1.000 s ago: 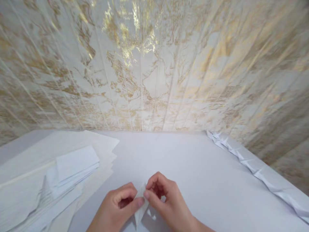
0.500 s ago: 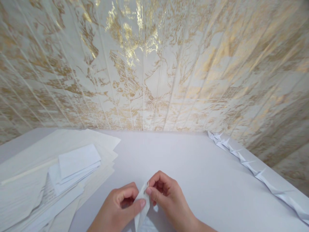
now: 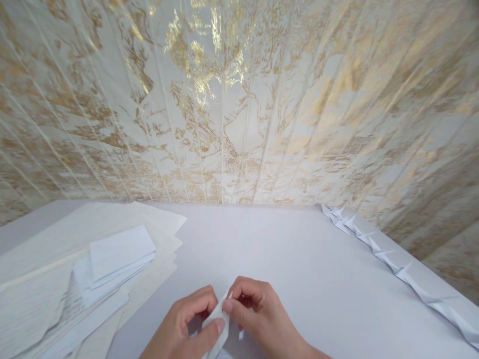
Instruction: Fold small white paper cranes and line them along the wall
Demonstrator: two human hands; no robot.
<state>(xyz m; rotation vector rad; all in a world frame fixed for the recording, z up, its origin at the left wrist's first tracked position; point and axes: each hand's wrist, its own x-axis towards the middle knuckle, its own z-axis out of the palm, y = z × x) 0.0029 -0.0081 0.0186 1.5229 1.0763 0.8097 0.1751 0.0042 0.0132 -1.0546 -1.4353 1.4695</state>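
Observation:
A small folded piece of white paper (image 3: 220, 335) is held between my two hands near the front of the table. My left hand (image 3: 190, 321) pinches its left side, with the thumb lying flat along the face of the paper. The thumb and index finger of my right hand (image 3: 256, 309) grip its upper right edge. Part of the paper is hidden behind the fingers, and its lower end runs toward the bottom of the view. Just under my right hand a small white tip of paper (image 3: 241, 334) shows.
Large cream sheets (image 3: 157, 219) lie fanned on the left of the white table (image 3: 262, 239), topped by smaller white paper pieces (image 3: 121, 249). Several folded paper figures (image 3: 404, 274) line the right edge. A curtain (image 3: 232, 124) with gold pattern hangs behind.
Both hands and the folded paper have shifted slightly down, toward the front edge. The right fingers now cover more of the paper's upper edge. The grips stay the same.

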